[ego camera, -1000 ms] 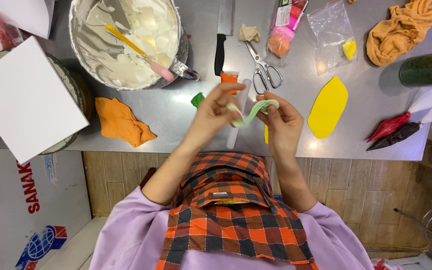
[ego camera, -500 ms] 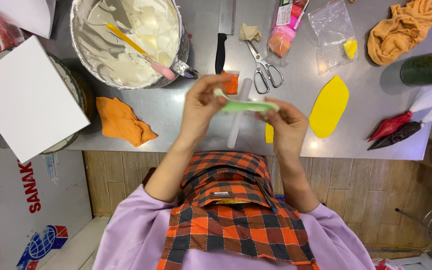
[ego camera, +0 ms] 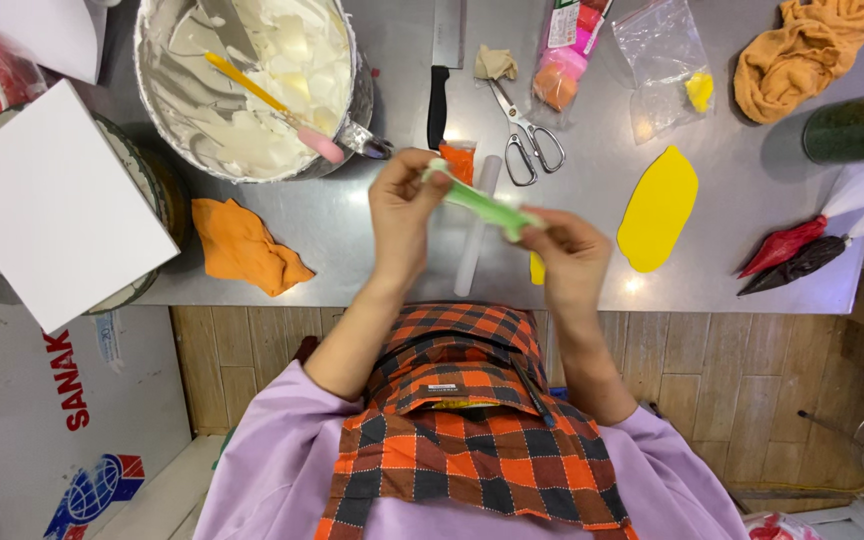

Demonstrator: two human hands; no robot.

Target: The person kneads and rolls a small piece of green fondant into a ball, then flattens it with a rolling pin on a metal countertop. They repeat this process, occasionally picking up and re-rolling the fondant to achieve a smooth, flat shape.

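Green fondant (ego camera: 482,205), soft and stretchy by its sag, hangs between both hands above the steel desk (ego camera: 402,250). Left hand (ego camera: 404,215) pinches its upper end; right hand (ego camera: 567,250) grips the lower. It looks light, pliable and liable to tear, best held near both ends. A white roller (ego camera: 477,235) lies underneath.

On the table (ego camera: 382,250), the mixing bowl (ego camera: 252,85) sits at ten o'clock, scissors (ego camera: 524,135) at twelve, rolled-out slab (ego camera: 658,208) at two, piping bags (ego camera: 812,245) at three, cloth (ego camera: 242,245) at nine.
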